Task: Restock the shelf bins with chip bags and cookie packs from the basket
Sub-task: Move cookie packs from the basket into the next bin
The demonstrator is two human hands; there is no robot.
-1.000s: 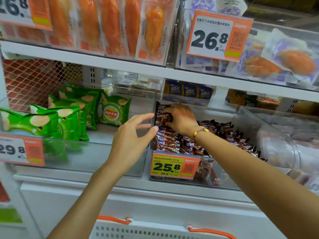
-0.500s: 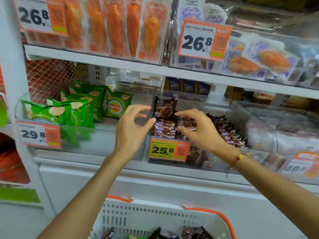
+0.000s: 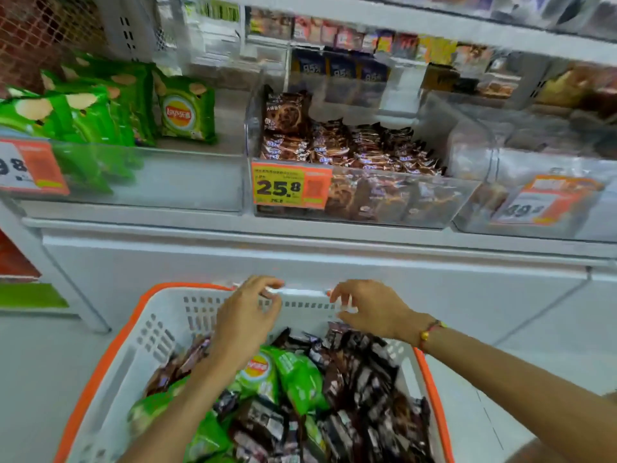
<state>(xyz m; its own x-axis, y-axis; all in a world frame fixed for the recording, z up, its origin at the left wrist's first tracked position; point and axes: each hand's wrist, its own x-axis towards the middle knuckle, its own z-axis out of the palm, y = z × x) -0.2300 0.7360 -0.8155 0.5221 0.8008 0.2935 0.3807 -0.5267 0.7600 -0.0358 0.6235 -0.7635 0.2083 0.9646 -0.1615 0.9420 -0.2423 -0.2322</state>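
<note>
A white basket with an orange rim stands below me, holding green chip bags and several brown cookie packs. My left hand and my right hand hover over the basket's far end, fingers loosely curled, holding nothing. On the shelf above, a clear bin at the left holds green chip bags. The clear middle bin holds brown cookie packs, with one pack standing upright at its back left.
Orange price tags hang on the bin fronts. Another clear bin of wrapped goods sits at the right. A white cabinet front runs below the shelf, just behind the basket. Grey floor lies to both sides.
Both hands left the cookie bin and came down to the basket, holding nothing. The view tilted down, so the basket's contents now show.
</note>
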